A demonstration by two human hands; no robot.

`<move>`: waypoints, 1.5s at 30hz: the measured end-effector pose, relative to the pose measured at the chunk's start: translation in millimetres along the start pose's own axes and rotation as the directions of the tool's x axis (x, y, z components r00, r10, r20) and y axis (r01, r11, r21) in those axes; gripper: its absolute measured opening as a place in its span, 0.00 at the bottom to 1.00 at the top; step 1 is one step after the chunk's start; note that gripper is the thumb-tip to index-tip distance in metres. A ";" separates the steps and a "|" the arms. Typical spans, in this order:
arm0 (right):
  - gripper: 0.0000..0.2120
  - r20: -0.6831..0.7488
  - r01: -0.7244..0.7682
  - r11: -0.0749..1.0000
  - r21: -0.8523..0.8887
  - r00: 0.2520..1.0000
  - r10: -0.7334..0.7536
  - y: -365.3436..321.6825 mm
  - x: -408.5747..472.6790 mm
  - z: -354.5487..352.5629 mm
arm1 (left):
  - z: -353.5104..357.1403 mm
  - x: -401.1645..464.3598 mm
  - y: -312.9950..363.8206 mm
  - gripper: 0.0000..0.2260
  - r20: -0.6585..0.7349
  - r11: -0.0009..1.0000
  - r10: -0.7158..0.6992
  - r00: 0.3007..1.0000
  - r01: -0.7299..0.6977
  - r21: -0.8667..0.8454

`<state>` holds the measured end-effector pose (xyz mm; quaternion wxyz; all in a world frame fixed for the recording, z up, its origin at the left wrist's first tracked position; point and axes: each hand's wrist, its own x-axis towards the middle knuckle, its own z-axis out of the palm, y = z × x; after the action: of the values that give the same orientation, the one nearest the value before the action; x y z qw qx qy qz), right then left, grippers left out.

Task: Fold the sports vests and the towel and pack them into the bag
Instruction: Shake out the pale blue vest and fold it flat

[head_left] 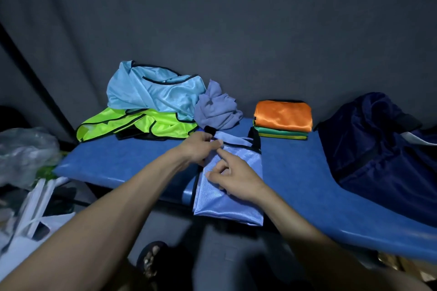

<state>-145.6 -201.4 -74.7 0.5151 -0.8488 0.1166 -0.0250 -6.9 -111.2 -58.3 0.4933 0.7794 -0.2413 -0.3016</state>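
3 folded vests (282, 117) stacked on counter (123, 163). Left hand (198, 146) pinches blue vest (230, 192) strap; right hand (233, 178) presses it, half-folded. 2 vests (151, 104), towel (217, 110) unfolded; bag (378, 149) unpacked.

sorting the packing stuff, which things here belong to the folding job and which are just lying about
Job: periwinkle vest under both hands; light blue vest; neon green vest; crumpled towel; folded stack; navy bag.

Lying about: clear plastic bag; white bag.
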 end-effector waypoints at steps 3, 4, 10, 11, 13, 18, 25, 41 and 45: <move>0.24 -0.054 0.190 0.960 -0.205 0.977 -0.205 5.6 -15.6 -11.1 | 1.1 12.3 -0.2 0.16 -0.143 0.985 0.113 0.983 -0.092 0.148; 0.18 -0.046 0.255 0.920 -0.298 0.959 -0.280 7.7 -22.2 -14.5 | 0.8 14.6 0.4 0.18 -0.176 0.972 0.145 0.974 -0.106 0.211; 0.21 0.127 0.362 0.611 -0.704 0.911 -0.393 29.5 -58.5 -22.3 | 1.1 18.6 -0.4 0.09 -0.199 0.839 0.271 0.942 -0.130 0.529; 0.23 0.149 0.376 0.568 -0.732 0.902 -0.405 32.5 -61.6 -22.8 | -0.1 18.6 -1.8 0.12 -0.180 0.823 0.264 0.948 -0.123 0.555; 0.23 0.180 0.403 0.500 -0.767 0.882 -0.436 37.4 -67.3 -24.0 | -1.6 15.4 -3.5 0.18 -0.137 0.797 0.251 0.958 -0.124 0.591; 0.17 0.180 0.418 0.436 -0.797 0.853 -0.489 46.2 -77.7 -25.6 | -9.1 -10.9 3.5 0.16 -0.014 0.642 0.480 0.877 -0.340 0.687; 0.14 0.105 0.396 0.488 -0.778 0.848 -0.520 49.5 -88.2 -24.2 | -8.2 -62.8 -18.6 0.19 0.462 0.560 0.288 0.838 -0.539 0.629; 0.17 0.115 0.379 0.432 -0.818 0.845 -0.523 59.6 -106.9 -21.5 | 16.6 -99.9 -58.4 0.25 0.433 0.135 0.506 0.746 -0.564 0.815; 0.19 0.092 0.373 0.411 -0.832 0.823 -0.560 66.8 -103.4 -24.6 | 3.8 -101.5 -67.2 0.26 0.439 0.122 0.567 0.697 -0.598 0.792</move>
<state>-261.5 -229.1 -113.9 0.0162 -0.9774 -0.0766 -0.1962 -75.5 -18.5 -97.5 0.0652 0.7500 -0.6528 0.0845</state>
